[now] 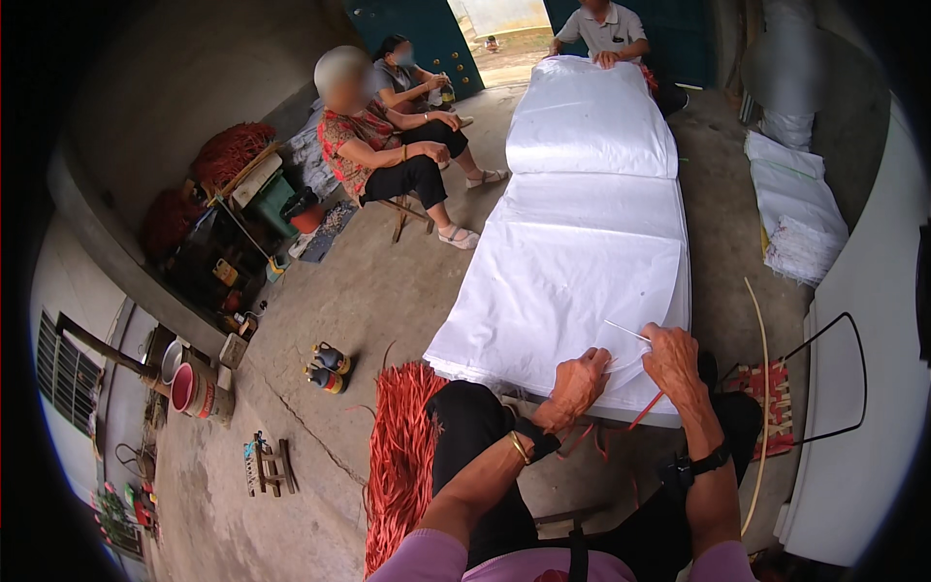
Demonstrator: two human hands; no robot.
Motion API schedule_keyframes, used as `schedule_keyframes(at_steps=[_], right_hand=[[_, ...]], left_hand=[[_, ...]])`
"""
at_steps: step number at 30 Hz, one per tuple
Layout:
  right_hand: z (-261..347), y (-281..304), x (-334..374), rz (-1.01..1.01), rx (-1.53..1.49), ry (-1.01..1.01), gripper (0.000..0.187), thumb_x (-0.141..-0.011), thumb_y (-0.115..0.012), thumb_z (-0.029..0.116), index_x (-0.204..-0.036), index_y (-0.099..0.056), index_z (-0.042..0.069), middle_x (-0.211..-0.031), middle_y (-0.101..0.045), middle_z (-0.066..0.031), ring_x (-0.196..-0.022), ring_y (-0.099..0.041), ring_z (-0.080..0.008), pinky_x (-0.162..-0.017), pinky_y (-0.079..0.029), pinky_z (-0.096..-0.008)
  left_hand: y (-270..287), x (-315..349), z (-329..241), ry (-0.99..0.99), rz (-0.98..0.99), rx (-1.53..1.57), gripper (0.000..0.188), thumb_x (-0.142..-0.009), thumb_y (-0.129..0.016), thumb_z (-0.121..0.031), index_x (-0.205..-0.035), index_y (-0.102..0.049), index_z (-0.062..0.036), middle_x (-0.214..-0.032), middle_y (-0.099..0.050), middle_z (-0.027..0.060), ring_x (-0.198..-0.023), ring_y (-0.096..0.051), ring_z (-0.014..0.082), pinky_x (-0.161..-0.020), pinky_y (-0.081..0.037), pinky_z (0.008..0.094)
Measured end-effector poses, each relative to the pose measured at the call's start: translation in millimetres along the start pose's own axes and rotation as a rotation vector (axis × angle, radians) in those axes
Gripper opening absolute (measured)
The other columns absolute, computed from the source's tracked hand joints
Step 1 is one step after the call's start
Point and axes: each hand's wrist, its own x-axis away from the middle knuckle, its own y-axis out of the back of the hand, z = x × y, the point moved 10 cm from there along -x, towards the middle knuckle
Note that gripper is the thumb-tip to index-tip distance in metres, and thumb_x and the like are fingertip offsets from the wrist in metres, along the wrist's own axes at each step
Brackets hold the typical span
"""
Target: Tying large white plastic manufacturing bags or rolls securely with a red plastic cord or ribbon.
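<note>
A stack of white woven plastic sheets [562, 281] covers a long table in front of me, its near end at my lap. My right hand [671, 361] is closed around a thin, pale needle-like rod [626, 331], whose tip points left over the sheets. My left hand [580, 376] pinches the near edge of the top sheet, a little left of my right hand. A red strip [646, 410] hangs at that edge beside my right wrist. To the left of my knee lies a thick bundle of red strips [396, 456].
A person [601, 34] stands at the table's far end, hands on the sheets. Two people sit at the left, the nearer one [369, 145] on a folding stool. Folded white sacks [795, 209] and a red woven chair [771, 398] are at right; dark bottles [328, 367] stand on the floor.
</note>
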Motion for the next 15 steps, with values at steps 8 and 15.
schedule_keyframes(at_steps=[8,15], right_hand=[[0.3,0.1,0.1,-0.004,-0.002,0.002,0.015,-0.069,-0.056,0.000,-0.083,-0.061,0.000,-0.075,-0.063,-0.0206,-0.075,-0.062,-0.0385,-0.070,-0.048,-0.0454],[0.9,1.0,0.7,-0.008,0.000,0.010,0.013,-0.069,-0.055,0.000,-0.082,-0.060,0.000,-0.075,-0.063,-0.0202,-0.075,-0.062,-0.0382,-0.070,-0.048,-0.0453]], left_hand=[[-3.5,1.0,1.0,-0.009,0.010,-0.003,0.020,-0.076,-0.062,-0.013,-0.091,-0.050,-0.0074,-0.080,-0.059,0.0115,-0.065,-0.060,0.0345,-0.052,-0.048,0.0429],[-2.0,0.1,-0.9,0.002,0.022,-0.005,0.023,-0.076,-0.063,-0.014,-0.092,-0.049,-0.0076,-0.083,-0.058,0.0116,-0.065,-0.060,0.0350,-0.052,-0.048,0.0431]])
